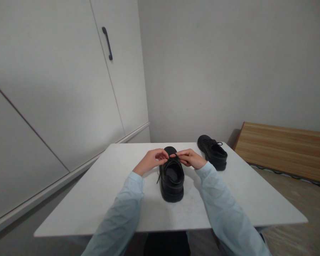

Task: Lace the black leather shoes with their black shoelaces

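A black lace-up shoe [172, 190] stands on the white table [114, 199], its heel toward me and its toe pointing away. Over its lacing, my left hand [155, 160] comes in from the left with thumb and fingers pinched on the shoelace. From the right, my right hand [189, 158] pinches the same dark lace between thumb and fingertips. One loose lace end [158, 176] hangs down the shoe's left side. How the laces cross between my fingers is too small to make out.
A second black shoe [216, 154], its lace tied, stands at the table's back right. Behind are a pale wall [216, 71] and a white cabinet [56, 89] with a dark handle [107, 43]. A wood-grain panel [282, 151] lies beyond the right edge.
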Demonstrator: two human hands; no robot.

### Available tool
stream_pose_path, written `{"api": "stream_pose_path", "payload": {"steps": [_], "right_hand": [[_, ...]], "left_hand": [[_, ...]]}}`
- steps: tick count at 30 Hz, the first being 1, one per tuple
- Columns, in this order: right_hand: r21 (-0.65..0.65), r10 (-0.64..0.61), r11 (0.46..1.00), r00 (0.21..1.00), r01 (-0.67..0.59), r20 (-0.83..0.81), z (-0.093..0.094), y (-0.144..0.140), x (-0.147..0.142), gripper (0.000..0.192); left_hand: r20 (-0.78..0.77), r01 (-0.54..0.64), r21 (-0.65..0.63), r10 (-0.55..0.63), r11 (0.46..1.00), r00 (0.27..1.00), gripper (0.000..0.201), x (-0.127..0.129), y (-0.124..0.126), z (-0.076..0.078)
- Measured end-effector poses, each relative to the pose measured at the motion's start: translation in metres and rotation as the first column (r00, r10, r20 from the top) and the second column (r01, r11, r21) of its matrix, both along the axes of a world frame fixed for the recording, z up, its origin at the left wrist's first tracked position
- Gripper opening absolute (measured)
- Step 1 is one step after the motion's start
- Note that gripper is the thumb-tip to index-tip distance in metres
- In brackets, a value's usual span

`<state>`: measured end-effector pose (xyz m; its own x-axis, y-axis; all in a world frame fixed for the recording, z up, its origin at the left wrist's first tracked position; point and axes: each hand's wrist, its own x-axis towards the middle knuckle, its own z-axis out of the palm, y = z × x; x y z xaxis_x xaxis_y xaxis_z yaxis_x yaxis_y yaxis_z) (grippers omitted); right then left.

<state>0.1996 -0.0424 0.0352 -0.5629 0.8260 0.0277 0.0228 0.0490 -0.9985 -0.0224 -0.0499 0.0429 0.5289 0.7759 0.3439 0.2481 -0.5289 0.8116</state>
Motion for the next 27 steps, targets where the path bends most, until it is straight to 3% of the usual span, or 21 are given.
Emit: {"api": "stream_pose_path", "payload": {"steps": [5, 10, 17, 23, 27], "right_hand": [[-0.067, -0.035, 0.997, 0.996, 0.03, -0.079, -0.005, 0.004, -0.001, 0.04], [-0.097, -0.056, 0.994, 0.994, 0.047, -0.098, -0.004, 0.003, -0.002, 0.038], [-0.061, -0.057, 0.997, 0.993, 0.051, -0.099, -0.004, 0.002, -0.002, 0.038], [-0.084, -0.056, 0.995, 0.993, 0.047, -0.103, -0.004, 0.002, -0.002, 0.038], [-0.093, -0.062, 0.994, 0.993, 0.053, -0.097, -0.003, 0.001, -0.003, 0.038]], "left_hand": [[-0.078, -0.039, 0.179, 0.054, 0.983, 0.996, 0.01, -0.002, 0.001, 0.002], [-0.175, -0.062, 0.369, 0.135, 0.927, 0.975, 0.019, -0.005, 0.006, -0.004], [-0.31, -0.031, 0.641, 0.295, 0.767, 0.904, 0.02, -0.006, 0.008, -0.01], [-0.332, -0.011, 0.782, 0.431, 0.624, 0.839, 0.028, -0.005, 0.004, -0.008], [-0.316, -0.02, 0.806, 0.46, 0.591, 0.83, 0.024, -0.004, 0.005, -0.011]]}}
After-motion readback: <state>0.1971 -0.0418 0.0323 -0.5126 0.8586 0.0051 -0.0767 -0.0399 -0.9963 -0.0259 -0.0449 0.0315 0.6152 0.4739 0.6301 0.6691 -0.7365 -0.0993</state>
